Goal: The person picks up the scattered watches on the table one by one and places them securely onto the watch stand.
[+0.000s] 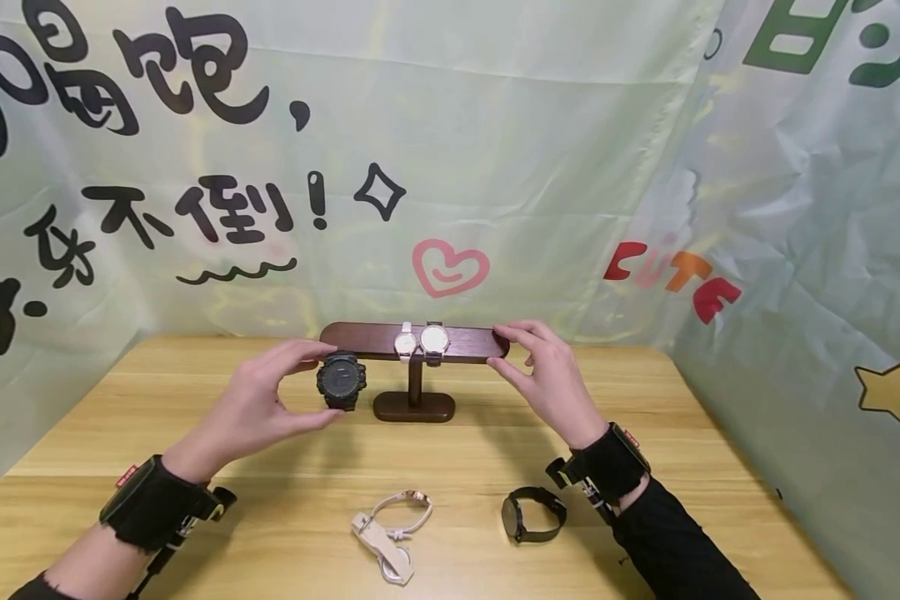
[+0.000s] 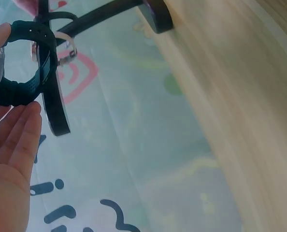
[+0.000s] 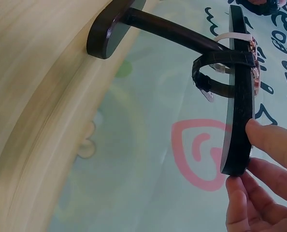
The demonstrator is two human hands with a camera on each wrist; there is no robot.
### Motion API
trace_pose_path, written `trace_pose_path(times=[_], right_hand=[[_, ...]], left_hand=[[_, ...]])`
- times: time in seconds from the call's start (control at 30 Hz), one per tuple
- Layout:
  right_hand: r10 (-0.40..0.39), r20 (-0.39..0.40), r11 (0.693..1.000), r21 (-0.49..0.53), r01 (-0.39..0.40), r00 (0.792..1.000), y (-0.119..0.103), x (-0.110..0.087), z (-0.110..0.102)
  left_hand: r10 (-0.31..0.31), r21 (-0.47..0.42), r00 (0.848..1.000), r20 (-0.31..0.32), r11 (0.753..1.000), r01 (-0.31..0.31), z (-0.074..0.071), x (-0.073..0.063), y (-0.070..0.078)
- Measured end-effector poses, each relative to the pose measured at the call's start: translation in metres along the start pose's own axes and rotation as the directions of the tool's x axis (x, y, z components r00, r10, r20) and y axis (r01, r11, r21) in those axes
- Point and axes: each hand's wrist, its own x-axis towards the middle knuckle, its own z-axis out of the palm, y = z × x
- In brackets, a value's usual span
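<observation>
My left hand (image 1: 273, 400) pinches a chunky black digital watch (image 1: 341, 380) between thumb and fingers, its dial toward me. In the left wrist view the strap of this watch (image 2: 25, 31) forms a closed loop beside the bar. A dark wooden watch stand (image 1: 360, 339) has a long bar on a post and rounded base. With thumb and fingertips, my right hand (image 1: 551, 379) holds the right end of the bar. Around the bar's middle sit a small white-strapped watch (image 1: 405, 342) and a larger dark-strapped watch (image 1: 434, 340); the right wrist view shows the dark strap (image 3: 216, 58) looped around it.
On the wooden table (image 1: 270, 533) nearer me lie a white-strapped watch (image 1: 378, 542) and a black watch (image 1: 521, 517) on its side. A printed cloth backdrop (image 1: 555, 167) hangs behind the table and along its sides.
</observation>
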Motion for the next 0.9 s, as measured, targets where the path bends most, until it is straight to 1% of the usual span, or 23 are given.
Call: trace_pose_path(times=[0.23, 0.53, 0.73, 0.9], right_hand=[[0.016, 0.008, 1.000, 0.019, -0.016, 1.000, 0.000, 0.000, -0.001], [0.019, 0.009, 0.999, 0.032, -0.019, 1.000, 0.003, 0.002, -0.001], [0.034, 0.016, 0.999, 0.026, -0.034, 0.999, 0.003, 0.002, -0.001], [0.045, 0.023, 0.999, 0.029, -0.046, 0.999, 0.003, 0.002, -0.001]], left_hand=[[0.007, 0.031, 1.000, -0.015, 1.000, -0.007, -0.009, -0.004, -0.008], [-0.023, 0.068, 0.999, -0.029, 0.997, 0.025, -0.020, -0.008, -0.017], [-0.008, 0.089, 0.999, -0.050, 0.996, 0.012, -0.026, -0.007, -0.024], [-0.010, 0.103, 0.998, -0.062, 0.995, 0.017, -0.028, -0.004, -0.031]])
